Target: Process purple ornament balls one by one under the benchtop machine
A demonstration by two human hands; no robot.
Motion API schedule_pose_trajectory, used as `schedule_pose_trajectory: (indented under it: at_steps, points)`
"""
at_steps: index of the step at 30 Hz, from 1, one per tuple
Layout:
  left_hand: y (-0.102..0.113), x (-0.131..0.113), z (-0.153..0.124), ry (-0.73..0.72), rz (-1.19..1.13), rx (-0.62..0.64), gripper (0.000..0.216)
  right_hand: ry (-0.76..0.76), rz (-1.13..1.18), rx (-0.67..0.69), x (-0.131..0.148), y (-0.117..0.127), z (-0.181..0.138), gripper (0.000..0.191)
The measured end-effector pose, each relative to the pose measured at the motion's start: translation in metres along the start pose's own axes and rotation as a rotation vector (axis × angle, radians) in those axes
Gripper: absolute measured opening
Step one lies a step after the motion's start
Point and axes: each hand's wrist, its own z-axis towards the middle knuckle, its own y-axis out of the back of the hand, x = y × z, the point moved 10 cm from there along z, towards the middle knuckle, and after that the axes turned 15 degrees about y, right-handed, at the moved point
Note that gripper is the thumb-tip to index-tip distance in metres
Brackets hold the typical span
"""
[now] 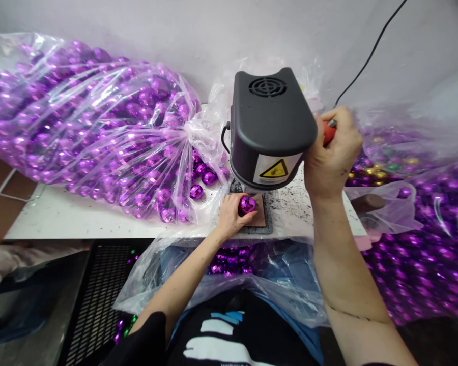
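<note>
Between the thumb and fingers of my left hand (232,216) is a shiny purple faceted ball (247,205). It sits over a brown pad (260,213) on a dark base plate, beneath a black bench press (273,117) with a vented top and a yellow warning label. My right hand (334,152) is wrapped round the red lever handle (329,133) at the press's right side. A few loose purple balls (196,191) lie on the table left of my left hand, by the mouth of a clear bag. The underside of the press head is hidden from above.
A big clear bag of purple balls (99,127) covers the left of the white table (80,218). More bagged purple balls (423,259) fill the right side. Plastic with purple balls (231,262) lies across my lap. A black crate (107,290) stands lower left.
</note>
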Motion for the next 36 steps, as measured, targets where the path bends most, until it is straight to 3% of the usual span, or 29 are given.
schedule_pose_trajectory:
  at_steps: [7,12,19,24,29,36]
  points:
    - [-0.002,0.002,-0.002,-0.008,-0.035,-0.025,0.041,0.087,-0.028,-0.026,0.016,0.012,-0.007,0.033]
    - [-0.003,0.006,-0.002,-0.006,-0.045,-0.016,0.046,0.293,-0.127,-0.169,0.038,0.037,-0.051,0.016]
    - [-0.005,0.007,-0.003,-0.019,-0.047,-0.028,0.048,0.415,-0.04,-0.127,0.032,0.038,-0.107,0.01]
    - [-0.005,0.007,-0.003,-0.03,-0.04,-0.04,0.048,0.409,-0.027,-0.126,0.022,0.034,-0.121,0.013]
    - [-0.004,0.004,-0.005,-0.047,-0.037,-0.054,0.05,0.339,-0.026,-0.155,0.016,0.031,-0.13,0.003]
    - [-0.007,0.005,-0.006,-0.039,-0.016,-0.033,0.049,0.287,0.01,-0.222,0.01,0.03,-0.142,0.015]
